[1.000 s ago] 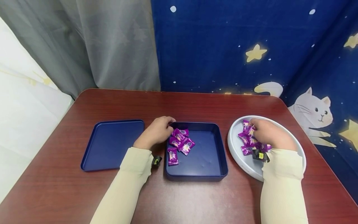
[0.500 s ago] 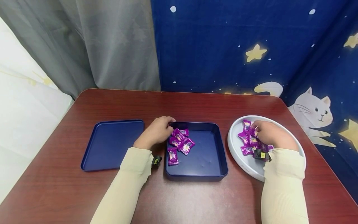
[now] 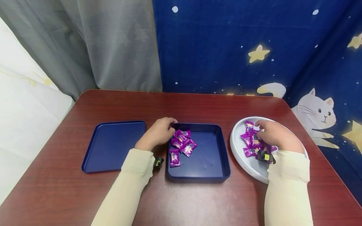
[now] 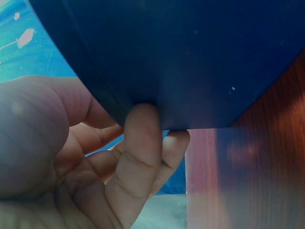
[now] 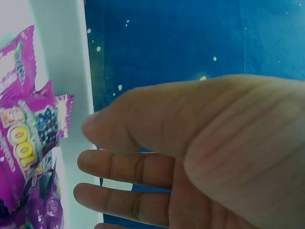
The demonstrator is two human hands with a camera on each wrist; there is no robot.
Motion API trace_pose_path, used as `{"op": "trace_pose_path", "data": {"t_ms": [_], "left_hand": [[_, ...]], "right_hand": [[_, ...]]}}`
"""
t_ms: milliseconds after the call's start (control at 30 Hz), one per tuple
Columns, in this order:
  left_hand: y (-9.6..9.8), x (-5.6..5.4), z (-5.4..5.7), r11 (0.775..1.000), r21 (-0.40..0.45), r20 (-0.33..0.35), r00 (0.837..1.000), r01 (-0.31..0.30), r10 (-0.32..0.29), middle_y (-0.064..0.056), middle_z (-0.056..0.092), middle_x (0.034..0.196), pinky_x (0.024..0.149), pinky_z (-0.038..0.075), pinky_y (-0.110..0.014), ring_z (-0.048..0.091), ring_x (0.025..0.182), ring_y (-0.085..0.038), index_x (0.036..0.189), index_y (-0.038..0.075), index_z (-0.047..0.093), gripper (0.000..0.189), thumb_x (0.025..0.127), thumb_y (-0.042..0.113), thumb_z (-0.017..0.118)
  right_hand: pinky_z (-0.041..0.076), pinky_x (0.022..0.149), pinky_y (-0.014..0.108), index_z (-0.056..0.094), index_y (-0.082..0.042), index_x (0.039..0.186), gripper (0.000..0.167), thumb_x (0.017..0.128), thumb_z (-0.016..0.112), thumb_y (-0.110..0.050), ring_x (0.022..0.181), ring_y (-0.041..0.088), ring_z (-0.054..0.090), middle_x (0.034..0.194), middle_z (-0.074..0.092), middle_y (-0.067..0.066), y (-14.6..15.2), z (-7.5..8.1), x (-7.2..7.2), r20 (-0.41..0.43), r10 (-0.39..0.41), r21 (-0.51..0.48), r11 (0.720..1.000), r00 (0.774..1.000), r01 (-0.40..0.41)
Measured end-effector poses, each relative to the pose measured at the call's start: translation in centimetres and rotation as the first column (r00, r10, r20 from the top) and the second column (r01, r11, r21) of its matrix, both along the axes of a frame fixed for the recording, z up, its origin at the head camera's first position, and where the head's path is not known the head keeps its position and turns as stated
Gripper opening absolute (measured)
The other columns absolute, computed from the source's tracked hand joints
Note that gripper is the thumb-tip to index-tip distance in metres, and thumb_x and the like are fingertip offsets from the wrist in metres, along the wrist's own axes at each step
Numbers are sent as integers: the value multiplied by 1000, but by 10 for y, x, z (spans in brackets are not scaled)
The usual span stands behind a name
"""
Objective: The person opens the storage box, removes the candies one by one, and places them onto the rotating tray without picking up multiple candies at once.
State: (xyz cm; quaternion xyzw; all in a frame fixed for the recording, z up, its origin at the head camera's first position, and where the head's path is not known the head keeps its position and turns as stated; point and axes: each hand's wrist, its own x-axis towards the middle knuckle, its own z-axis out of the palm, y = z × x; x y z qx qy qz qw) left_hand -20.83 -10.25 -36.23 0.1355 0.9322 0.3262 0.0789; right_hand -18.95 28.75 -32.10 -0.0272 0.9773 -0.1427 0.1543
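My left hand (image 3: 156, 134) grips the far left corner of a dark blue box (image 3: 210, 150). In the left wrist view its fingers (image 4: 140, 143) lie against the box's outer wall (image 4: 190, 71). Several purple wrapped candies (image 3: 181, 141) lie at the left side of the box. Over a round white tray (image 3: 244, 164) is my right hand (image 3: 275, 136), thumb and fingers apart and nothing visible between them. Beside its fingertips, more purple candies (image 3: 251, 139) lie in a pile. The right wrist view shows straight fingers (image 5: 128, 167) a little apart from a candy (image 5: 26, 148).
A shallow dark blue lid or tray (image 3: 116, 147) lies on the brown table (image 3: 181, 106), left of the box. Behind the table hang a grey curtain (image 3: 124, 47) and a blue one (image 3: 209, 47) with stars. Raised walls rim the box and the round tray.
My right hand has shifted slightly right, and its fingers have come off the candies. A candy near its fingertips now lies more exposed on the pile. The left hand has stayed still.
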Motion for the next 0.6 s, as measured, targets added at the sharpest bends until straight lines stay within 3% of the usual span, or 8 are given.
{"op": "trace_pose_path", "data": {"t_ms": [233,600], "left_hand": [[0,0,-1,1000,-2,-3,1000,9,-9,-17,60,125,99,47,-45,56,102,-28,131,1,60,35,97,8,56],[0,-1,0,1000,-3,-8,1000,15,-15,-17,60,126,99,47,-45,55,103,-28,130,1,61,34,97,7,55]], "right_hand": [[40,91,71,49,3,139,56,93,65,-24,114,52,53,128,53,35,-8,7,2,-27,19,8,1000,999,-19],[39,100,66,52,4,135,55,93,64,-28,119,49,52,129,56,31,-42,24,8,-140,132,-10,991,981,-135]]}}
